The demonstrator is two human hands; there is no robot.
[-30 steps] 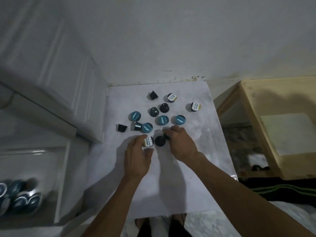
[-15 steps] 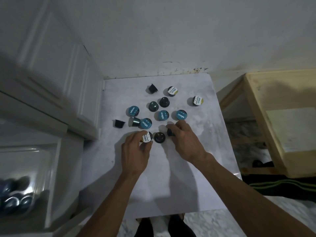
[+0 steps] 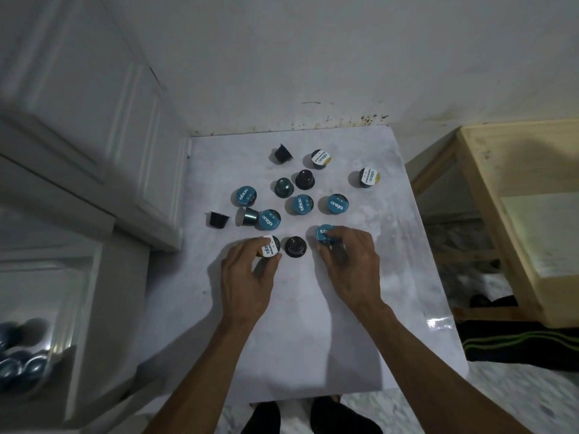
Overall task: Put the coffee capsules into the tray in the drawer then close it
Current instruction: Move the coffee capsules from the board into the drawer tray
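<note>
Several coffee capsules lie scattered on a white marble table (image 3: 313, 324). My left hand (image 3: 244, 277) pinches a capsule with a white lid (image 3: 270, 245). My right hand (image 3: 351, 261) pinches a capsule with a teal lid (image 3: 324, 234), tilted up off the table. Between my two hands stands a dark capsule (image 3: 295, 246), lid down. At the far left, low in view, the open drawer holds a clear tray (image 3: 59, 311) with several blue capsules (image 3: 22, 364) in it.
White cabinet doors (image 3: 94, 126) rise to the left of the table. A pale wooden frame (image 3: 501, 195) stands to the right. Teal-lidded capsules (image 3: 300, 204) and white-lidded ones (image 3: 369, 177) sit farther back on the table.
My right hand has lifted and tilted its capsule, so its teal lid now shows. My left hand keeps its hold on the white-lidded capsule. The camera has shifted slightly.
</note>
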